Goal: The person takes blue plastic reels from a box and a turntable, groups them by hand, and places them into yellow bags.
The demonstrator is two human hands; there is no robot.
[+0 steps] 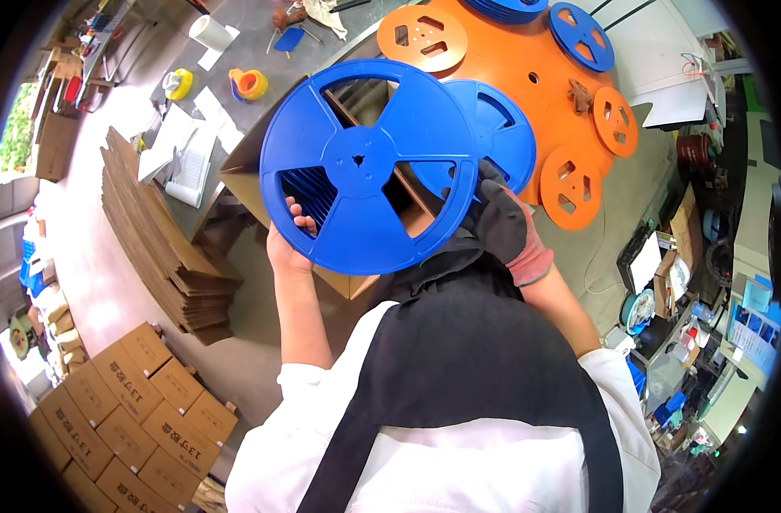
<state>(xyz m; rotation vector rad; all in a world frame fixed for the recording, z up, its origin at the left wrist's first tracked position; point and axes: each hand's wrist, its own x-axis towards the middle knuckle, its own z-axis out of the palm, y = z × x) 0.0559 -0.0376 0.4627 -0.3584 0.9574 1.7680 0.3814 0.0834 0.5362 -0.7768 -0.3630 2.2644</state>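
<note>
A large blue plastic reel (pixel 365 218) with wide cut-out openings is held up in front of me. My bare left hand (pixel 290 239) grips its lower left rim, fingertips curled through an opening. On the right rim closes my right hand (pixel 508 231), in a grey and red work glove; part of its grip is hidden. Behind the reel stands an open cardboard box (pixel 252 171), with a stack of blue reels (pixel 307 190) partly visible through the opening. Another blue reel (pixel 502 128) lies behind on an orange round table (pixel 514 64), overlapped by the held one.
Around the orange table's edge lie orange reels (pixel 570 188) and more blue reels (pixel 581 36). A grey table (pixel 262 56) at the back left bears papers and tape rolls (pixel 249 84). Flat cardboard sheets (pixel 164 248) are stacked at left; sealed cartons (pixel 134 419) stand lower left.
</note>
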